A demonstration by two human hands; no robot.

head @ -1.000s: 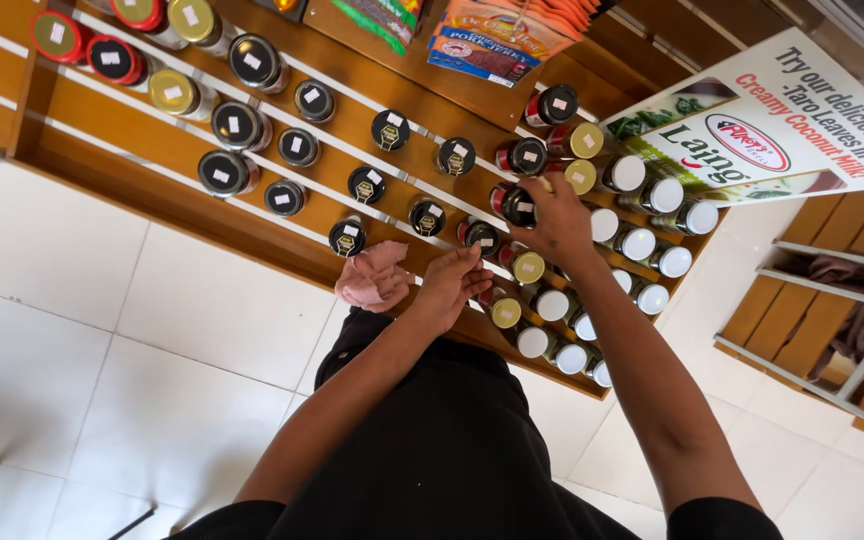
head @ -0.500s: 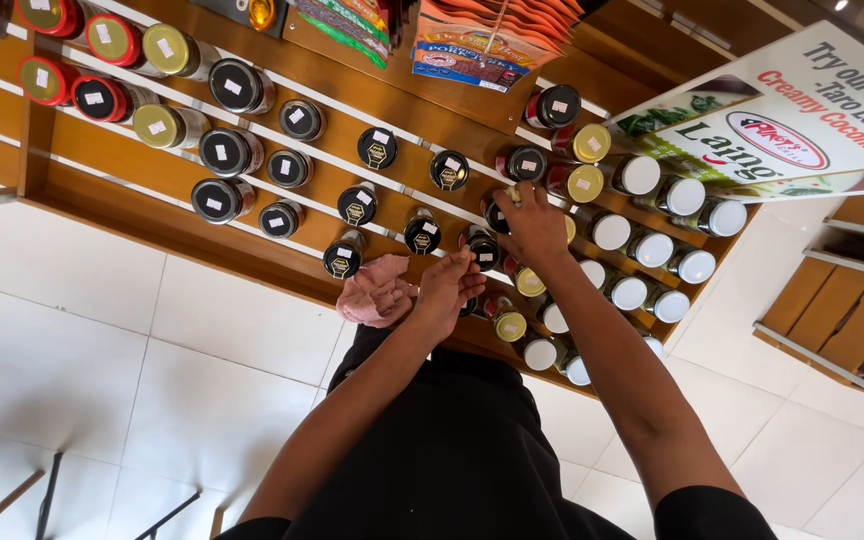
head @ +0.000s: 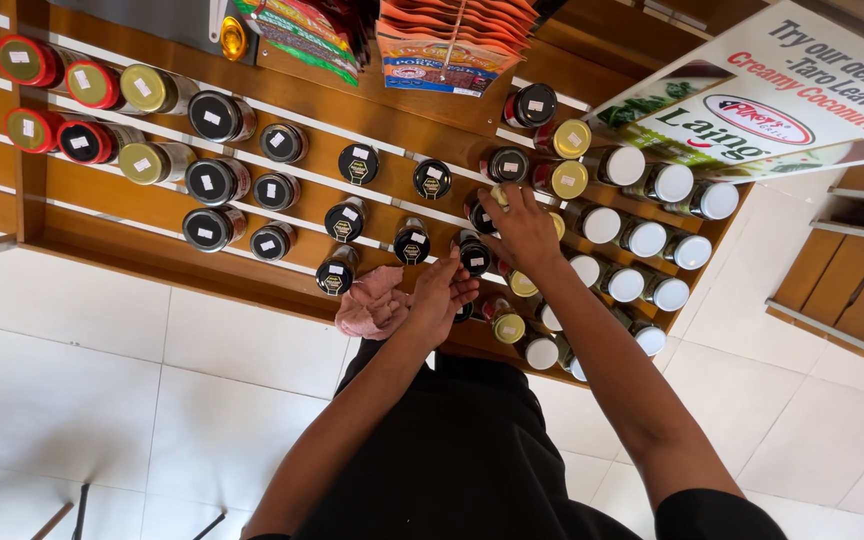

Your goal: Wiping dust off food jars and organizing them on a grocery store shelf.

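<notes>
Jars: black-lidded jar and gold-lidded jar stand in rows on the wooden shelf.
Room: white tiled floor.
Left hand: loosely curled, pink cloth against it.
Right hand: fingers spread over the jars, apparently touching lids.

Black short-sleeved shirt, bare forearms, bare hands.
</notes>
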